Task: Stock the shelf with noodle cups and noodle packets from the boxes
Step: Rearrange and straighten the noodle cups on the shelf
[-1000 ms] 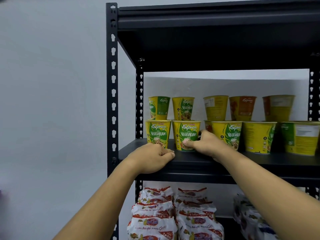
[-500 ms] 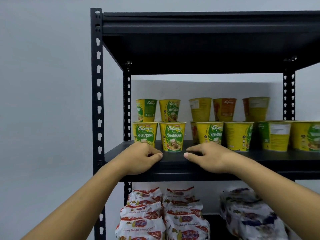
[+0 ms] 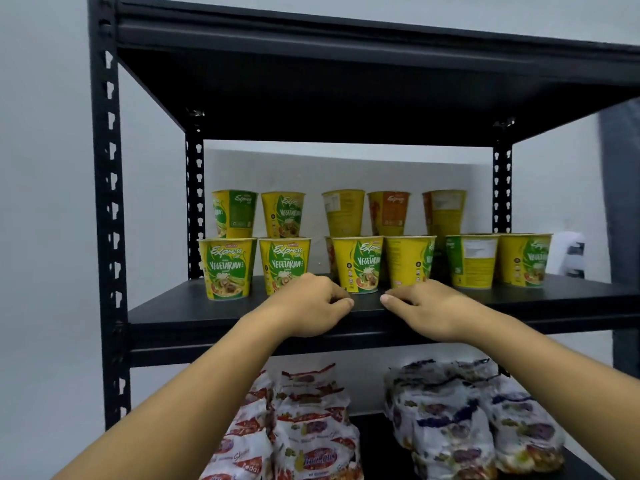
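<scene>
- The right hand [image 3: 433,311] is off the second cup from the left [image 3: 284,263], whose base it touched a second ago. It now lies on the bare front of the middle shelf [image 3: 180,313], fingers loosely curled and thumb pointing left, with nothing in it.
- The left hand [image 3: 308,308] has slid to the right along the same board and rests there in a loose curl, also holding nothing. Its knuckles cover the lower right corner of that second cup, and I cannot tell whether they touch it.
- The two thumbs are near each other but apart, in front of the gap between the second and third cups.
- The view takes in more of the rack's right side than before, so the whole row of noodle cups [image 3: 360,263] shows. Six stand upright along the front and five more stand higher behind them; what those rest on is mostly hidden.
- Noodle packets [image 3: 304,431] lie heaped on the lower shelf [image 3: 375,448], red-and-white on the left and blue-and-white on the right.
- With the cup released and standing straight, the tidying of this row looks finished. Both hands are free, and the boxes are out of view, so fetching more stock is probably the step ahead. The open strip along the shelf's front leaves room for more.
</scene>
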`<act>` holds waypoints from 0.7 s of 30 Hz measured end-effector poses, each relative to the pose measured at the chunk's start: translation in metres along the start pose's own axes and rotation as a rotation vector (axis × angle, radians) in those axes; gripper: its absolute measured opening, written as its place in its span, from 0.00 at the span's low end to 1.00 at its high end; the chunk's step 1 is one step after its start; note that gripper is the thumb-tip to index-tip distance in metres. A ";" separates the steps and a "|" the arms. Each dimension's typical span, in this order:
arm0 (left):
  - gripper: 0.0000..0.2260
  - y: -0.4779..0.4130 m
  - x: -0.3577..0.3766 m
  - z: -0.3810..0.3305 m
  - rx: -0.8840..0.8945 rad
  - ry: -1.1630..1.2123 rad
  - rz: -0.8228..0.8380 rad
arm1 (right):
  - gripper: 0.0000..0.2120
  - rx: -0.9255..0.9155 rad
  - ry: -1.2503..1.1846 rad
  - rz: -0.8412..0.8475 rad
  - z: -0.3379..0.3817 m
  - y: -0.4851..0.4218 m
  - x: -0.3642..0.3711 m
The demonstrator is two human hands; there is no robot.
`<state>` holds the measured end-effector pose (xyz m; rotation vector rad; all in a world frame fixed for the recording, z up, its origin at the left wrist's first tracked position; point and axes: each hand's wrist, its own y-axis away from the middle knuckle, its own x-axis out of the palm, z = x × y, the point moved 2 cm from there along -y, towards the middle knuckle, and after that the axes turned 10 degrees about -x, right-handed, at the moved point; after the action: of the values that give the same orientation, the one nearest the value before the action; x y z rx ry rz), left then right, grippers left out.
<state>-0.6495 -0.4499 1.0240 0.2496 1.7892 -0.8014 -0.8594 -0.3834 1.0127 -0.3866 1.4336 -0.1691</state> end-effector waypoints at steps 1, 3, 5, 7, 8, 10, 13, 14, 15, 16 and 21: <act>0.17 -0.004 0.003 -0.005 -0.009 -0.001 0.003 | 0.26 0.009 -0.001 -0.003 -0.006 0.002 -0.001; 0.18 -0.013 0.008 -0.018 -0.026 -0.009 0.004 | 0.25 0.019 0.013 -0.007 -0.020 0.005 -0.005; 0.18 -0.021 0.010 -0.028 -0.057 -0.009 0.002 | 0.26 0.009 0.030 -0.017 -0.034 0.003 -0.009; 0.18 -0.027 0.011 -0.034 -0.097 -0.002 -0.013 | 0.25 -0.019 0.018 -0.037 -0.047 0.000 -0.013; 0.18 -0.028 0.011 -0.038 -0.114 -0.002 -0.024 | 0.25 -0.042 -0.004 -0.049 -0.052 -0.002 -0.014; 0.18 -0.031 0.013 -0.043 -0.151 0.005 -0.023 | 0.24 -0.108 -0.045 -0.069 -0.059 -0.004 -0.016; 0.17 -0.029 0.017 -0.047 -0.205 0.023 -0.002 | 0.21 -0.227 -0.052 -0.079 -0.063 -0.005 -0.014; 0.17 -0.027 0.019 -0.047 -0.219 0.031 -0.013 | 0.21 -0.260 -0.052 -0.077 -0.065 -0.005 -0.013; 0.17 -0.025 0.020 -0.047 -0.231 0.044 -0.028 | 0.21 -0.284 -0.056 -0.075 -0.067 -0.006 -0.012; 0.17 -0.023 0.020 -0.046 -0.241 0.062 -0.049 | 0.21 -0.299 -0.065 -0.071 -0.068 -0.007 -0.011; 0.12 -0.025 0.016 -0.046 -0.330 0.198 -0.190 | 0.23 -0.316 -0.035 -0.011 -0.073 -0.010 -0.004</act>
<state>-0.7042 -0.4431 1.0268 -0.0619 2.1230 -0.6148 -0.9308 -0.4028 1.0135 -0.6528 1.4259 0.0569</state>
